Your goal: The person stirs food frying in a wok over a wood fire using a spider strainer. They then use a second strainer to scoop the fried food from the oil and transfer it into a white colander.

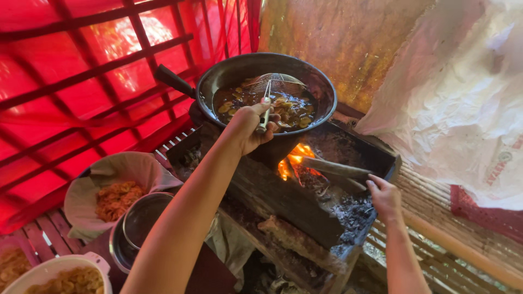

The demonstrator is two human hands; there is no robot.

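My left hand [253, 128] grips a wire skimmer [275, 87] over the frying pan [321, 87]; my right hand [384, 197], seemingly loose, touches firewood [338, 169].

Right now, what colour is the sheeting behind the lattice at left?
Red: the sheeting glows where light passes through, seen in the head view.

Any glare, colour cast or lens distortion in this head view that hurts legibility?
Head view: sunlight through the red sheet blows out patches and tints the left side; the white sack is bright too; wide-angle bending stretches the left hand forearm; the pan, skimmer, fire and right hand stay sharp.
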